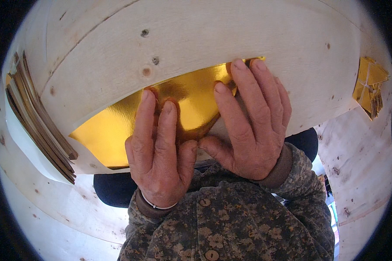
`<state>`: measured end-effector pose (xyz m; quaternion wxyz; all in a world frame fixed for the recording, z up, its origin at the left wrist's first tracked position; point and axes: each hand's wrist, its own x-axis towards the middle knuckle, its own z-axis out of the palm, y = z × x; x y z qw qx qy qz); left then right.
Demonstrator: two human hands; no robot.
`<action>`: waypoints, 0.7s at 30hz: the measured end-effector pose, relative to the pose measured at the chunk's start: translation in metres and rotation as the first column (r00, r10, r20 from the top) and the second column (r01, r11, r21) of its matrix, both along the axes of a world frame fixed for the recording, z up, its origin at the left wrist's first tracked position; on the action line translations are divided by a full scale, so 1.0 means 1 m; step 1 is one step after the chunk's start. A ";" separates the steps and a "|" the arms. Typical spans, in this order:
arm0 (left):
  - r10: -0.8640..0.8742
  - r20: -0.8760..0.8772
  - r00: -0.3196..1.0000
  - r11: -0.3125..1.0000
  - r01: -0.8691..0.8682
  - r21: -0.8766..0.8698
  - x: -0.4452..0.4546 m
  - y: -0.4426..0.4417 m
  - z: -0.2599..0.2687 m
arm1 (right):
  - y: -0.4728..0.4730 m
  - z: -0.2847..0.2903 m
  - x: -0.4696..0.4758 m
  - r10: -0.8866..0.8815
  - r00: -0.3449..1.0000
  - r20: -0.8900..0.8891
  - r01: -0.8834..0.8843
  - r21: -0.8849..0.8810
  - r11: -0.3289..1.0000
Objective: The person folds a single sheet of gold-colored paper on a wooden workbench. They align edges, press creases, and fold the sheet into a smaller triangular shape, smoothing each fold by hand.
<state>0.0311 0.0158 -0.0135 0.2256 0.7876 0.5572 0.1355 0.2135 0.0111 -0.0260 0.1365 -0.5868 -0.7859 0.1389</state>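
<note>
A glossy gold foil sheet (196, 98), apparently paper or thin card, lies on the pale wooden tabletop (215, 39) close to my body. On its middle rest the fingertips of my left hand (160, 150), fingers spread. My right hand (254, 127) touches the sheet's right part, two fingertips at its far edge and the index finger lower down. Both thumbs are near each other at the near side. Neither hand pinches anything that I can see. My hands cover part of the sheet's near and right edges.
At the left stands a stack of thin brown-edged sheets or strips (40, 120), with white sheet material (26, 140) beside it. A bundle of gold pieces (370, 86), tied with white string, lies at the far right. The tabletop's near edge runs just before my camouflage jacket (222, 222).
</note>
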 end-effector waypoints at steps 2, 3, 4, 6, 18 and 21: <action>0.013 0.030 0.999 1.000 -0.014 0.014 0.001 -0.001 -0.002 | 0.001 0.000 0.000 -0.002 1.000 -0.002 0.002 -0.002 1.000; 0.024 0.022 0.999 1.000 -0.024 -0.020 0.001 -0.001 0.000 | 0.000 0.002 0.000 -0.003 1.000 0.007 0.003 -0.011 1.000; 0.035 0.015 0.999 0.998 -0.034 -0.053 0.001 -0.003 0.003 | 0.000 0.003 0.000 -0.003 1.000 0.017 0.003 -0.021 1.000; 0.043 0.009 0.999 0.995 -0.042 -0.089 0.001 -0.004 0.005 | 0.000 0.004 0.000 -0.004 1.000 0.025 0.005 -0.025 1.000; -0.038 -0.011 0.999 0.999 0.037 -0.015 -0.001 0.003 0.004 | 0.001 0.003 0.000 0.013 0.999 0.032 -0.012 -0.011 1.000; -0.033 0.009 0.999 0.998 0.033 -0.060 -0.001 0.004 0.007 | 0.001 0.003 0.000 0.016 0.999 0.041 -0.015 -0.026 1.000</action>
